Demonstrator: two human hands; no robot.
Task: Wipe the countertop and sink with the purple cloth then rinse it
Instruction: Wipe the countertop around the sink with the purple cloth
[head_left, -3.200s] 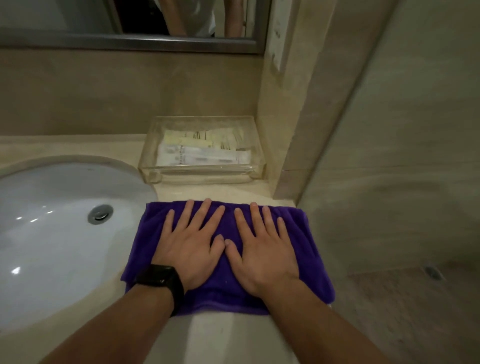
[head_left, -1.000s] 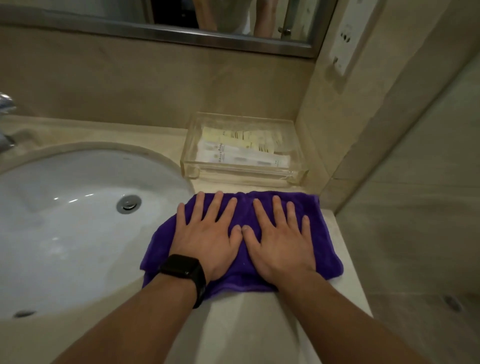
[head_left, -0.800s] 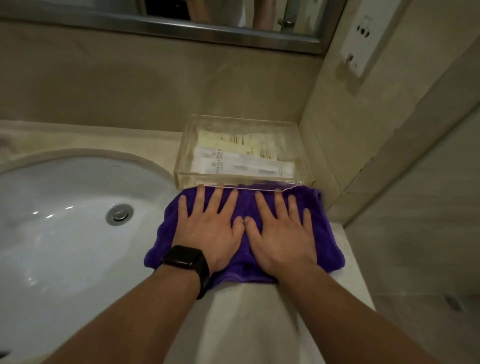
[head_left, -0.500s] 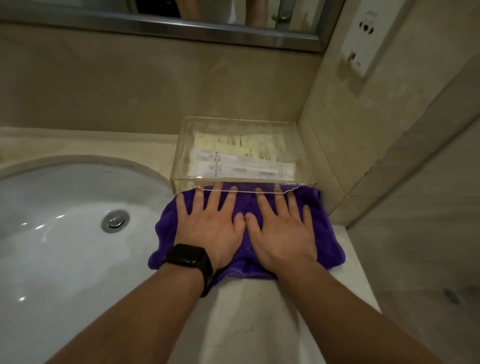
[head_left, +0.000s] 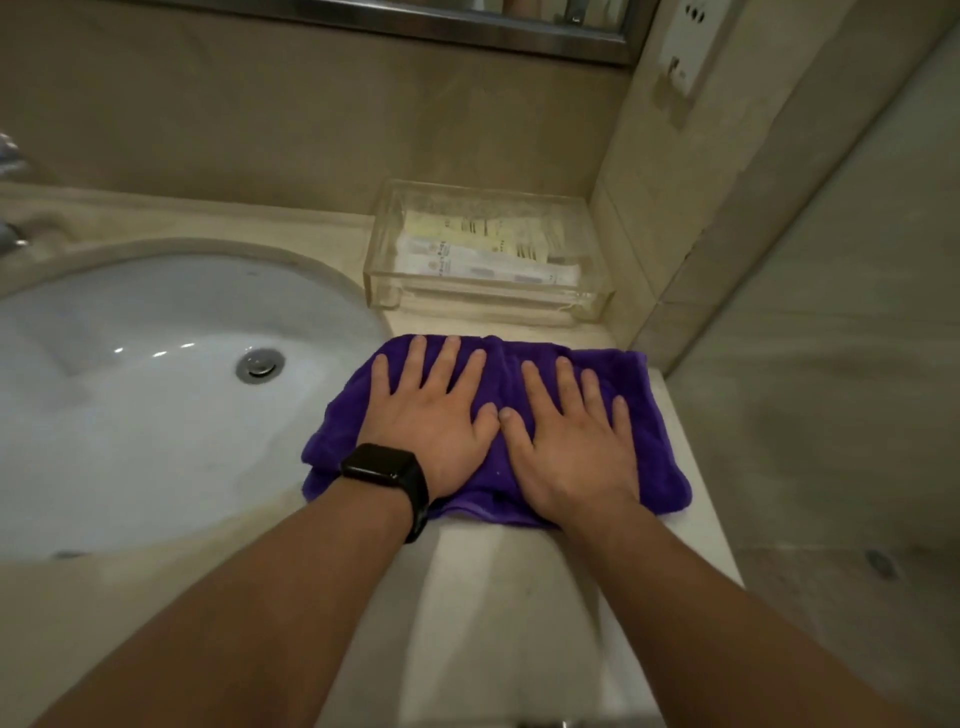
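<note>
Pressing flat on the purple cloth (head_left: 657, 415), both hands lie side by side on the pale stone surface (head_left: 493, 597) just to the right of the sink (head_left: 130, 426). The left hand (head_left: 431, 431) is the one nearer the sink, palm down with its fingers straight and spread. The right hand (head_left: 571, 441) lies on the side farther from the sink in the same pose, and the two thumbs almost touch. Neither hand grips anything, as the fingers are stretched out over the fabric and not curled round it. The cloth is folded into a rough rectangle, bunched along its edges, and its sink-side edge reaches the sink's rim. A black watch (head_left: 387, 470) sits on the left wrist, close to the sink's near right rim. A round metal drain (head_left: 260, 365) shows in the sink's white bowl. To the right of the sink's far rim, near the back wall, stands a clear tray (head_left: 382, 291). A strip of bare surface separates it from the cloth, and it holds white and yellow packets (head_left: 483, 260) whose print is too small to read. A blurred bit of tap (head_left: 10, 156) shows beyond the sink's left end. A metal mirror frame (head_left: 467, 31) runs along the wall behind the sink.
</note>
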